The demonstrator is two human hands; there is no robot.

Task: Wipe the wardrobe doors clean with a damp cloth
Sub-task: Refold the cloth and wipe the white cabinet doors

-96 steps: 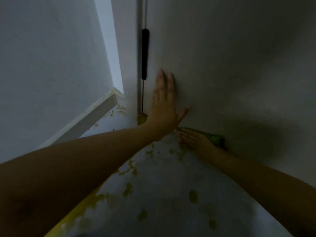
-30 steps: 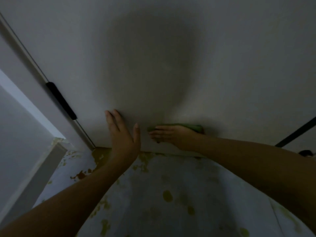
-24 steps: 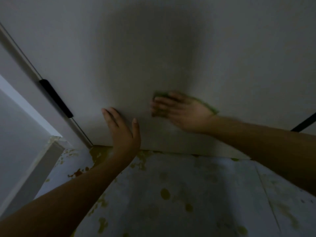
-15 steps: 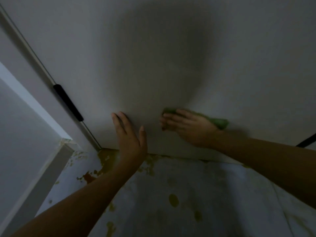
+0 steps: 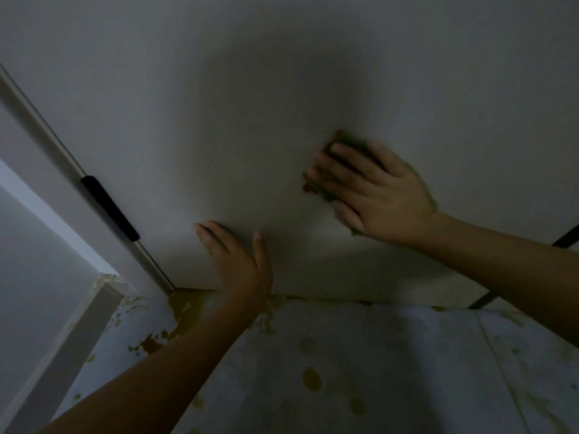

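Pale floor covering with yellow-brown blotches; white wall left.

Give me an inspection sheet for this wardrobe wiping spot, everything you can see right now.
Surface: pale wardrobe door, dim, no marks discernible.
Job's things: green cloth pressed flat on the door, blurred.
Clutter: nothing seen.
Grippers: left hand flat on the door low down; right hand presses the cloth, fingers straight.
Cables: nothing seen.
Surroundings: black handle at the door's left edge; floor blotched with yellowish stains.
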